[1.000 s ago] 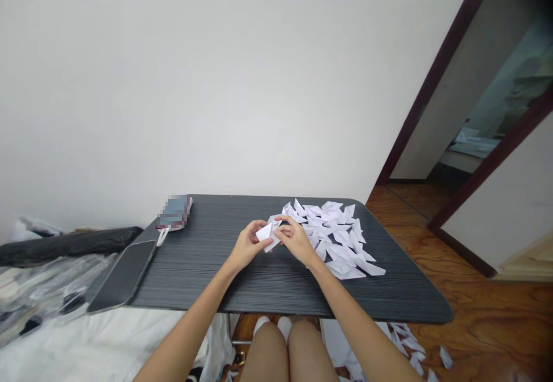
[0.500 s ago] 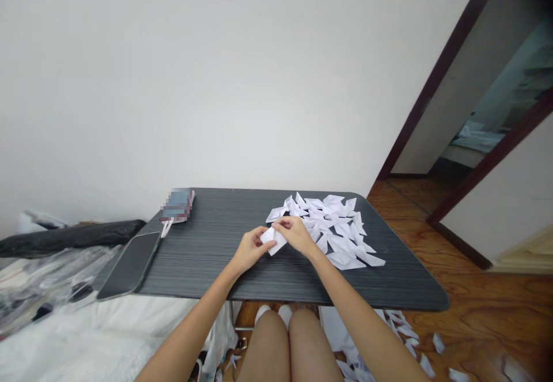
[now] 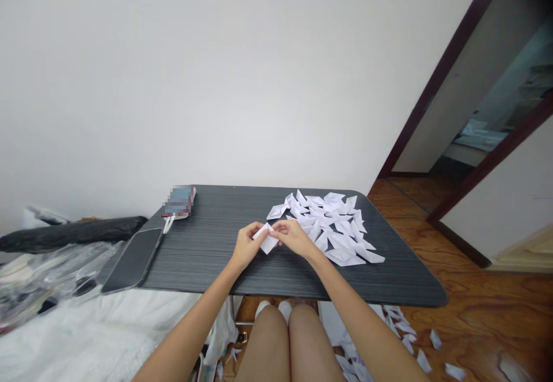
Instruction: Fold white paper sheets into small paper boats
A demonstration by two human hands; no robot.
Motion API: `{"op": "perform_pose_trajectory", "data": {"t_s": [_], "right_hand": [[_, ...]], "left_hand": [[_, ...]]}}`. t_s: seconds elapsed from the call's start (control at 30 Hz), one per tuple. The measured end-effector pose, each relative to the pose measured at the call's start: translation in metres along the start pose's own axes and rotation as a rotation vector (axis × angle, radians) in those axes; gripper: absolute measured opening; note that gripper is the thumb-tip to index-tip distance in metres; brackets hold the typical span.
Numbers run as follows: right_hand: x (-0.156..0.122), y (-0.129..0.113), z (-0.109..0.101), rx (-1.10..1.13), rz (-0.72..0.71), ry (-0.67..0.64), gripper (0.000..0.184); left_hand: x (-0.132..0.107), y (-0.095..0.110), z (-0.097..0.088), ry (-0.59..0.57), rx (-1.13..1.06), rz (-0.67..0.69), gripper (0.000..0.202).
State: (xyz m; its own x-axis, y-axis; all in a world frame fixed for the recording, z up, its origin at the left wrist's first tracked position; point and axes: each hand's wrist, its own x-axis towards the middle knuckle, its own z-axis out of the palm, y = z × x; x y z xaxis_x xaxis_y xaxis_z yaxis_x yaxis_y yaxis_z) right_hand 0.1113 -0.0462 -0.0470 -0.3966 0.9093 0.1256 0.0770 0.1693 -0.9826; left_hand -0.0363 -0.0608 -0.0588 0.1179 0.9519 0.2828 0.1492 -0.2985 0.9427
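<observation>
A small folded white paper (image 3: 268, 245) is held between both hands above the dark table (image 3: 207, 244), one corner pointing towards me. My left hand (image 3: 247, 245) pinches its left side, thumb on the near face. On the right side, my right hand (image 3: 294, 235) grips the paper with thumb and fingers; part of the upper edge is hidden by the fingertips. Just beyond and to the right of my right hand lies a spread pile of folded paper boats (image 3: 337, 220).
At the table's left end lie a dark phone (image 3: 133, 260) and a blurred-out packet (image 3: 179, 200) with a white strap. A white wall (image 3: 268, 82) borders the far edge. More folded papers (image 3: 406, 327) lie on the wooden floor, right. Plastic-wrapped things (image 3: 52, 278) are at left.
The paper has turned so that a corner now points towards me. My right hand has shifted from its top to its right side, slightly lower.
</observation>
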Motion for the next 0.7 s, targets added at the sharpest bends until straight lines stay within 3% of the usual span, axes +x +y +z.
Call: {"op": "perform_pose_trajectory", "data": {"t_s": [0.37, 0.47, 0.57, 0.63, 0.7], "right_hand": [[-0.010, 0.005, 0.008, 0.022, 0.022, 0.060, 0.018], [-0.012, 0.013, 0.007, 0.041, 0.036, 0.115, 0.017], [-0.015, 0.021, 0.006, 0.048, 0.051, 0.117, 0.013], [-0.016, 0.025, 0.007, 0.035, 0.070, 0.090, 0.011], [-0.018, 0.028, 0.007, -0.002, 0.079, 0.065, 0.008]], "left_hand": [[0.001, -0.013, 0.000, 0.105, 0.203, 0.001, 0.030], [-0.005, -0.004, -0.010, -0.025, 0.288, 0.138, 0.031], [-0.015, 0.006, -0.025, -0.292, 0.417, 0.342, 0.042], [-0.021, 0.006, -0.032, -0.410, 0.476, 0.383, 0.035], [-0.024, 0.002, -0.034, -0.450, 0.523, 0.387, 0.028]]}}
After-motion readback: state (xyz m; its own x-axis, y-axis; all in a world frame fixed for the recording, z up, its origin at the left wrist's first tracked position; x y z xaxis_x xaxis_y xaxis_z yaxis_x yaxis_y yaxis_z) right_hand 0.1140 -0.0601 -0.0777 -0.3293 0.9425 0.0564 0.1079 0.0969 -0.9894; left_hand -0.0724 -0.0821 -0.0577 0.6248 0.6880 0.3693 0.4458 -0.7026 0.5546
